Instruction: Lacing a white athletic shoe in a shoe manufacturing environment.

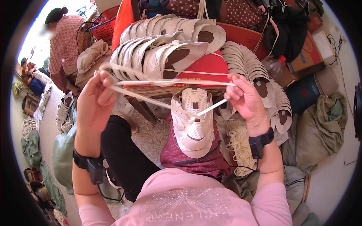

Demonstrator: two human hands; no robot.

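Note:
A white sneaker upper [193, 139] rests on the dark red striped cloth [177, 150] over my lap, toe toward me and tongue [191, 98] pointing away. A white shoelace [212, 107] passes through its lowest eyelets, and both its ends rise outward. My left hand [100, 92] pinches one side of the lace, left of the upper and raised above it. Opposite, at about the same height, my right hand [245, 96] has the other side between thumb and fingers. Lace stretches between the hands too, partly blurred by motion.
Nested white uppers [151, 56] lie on a low wooden bench [147, 91] just ahead, on a red box [211, 67]. More uppers [260, 79] and a bundle of cream laces [240, 147] are at the right. A person in a patterned top [68, 41] works at the far left.

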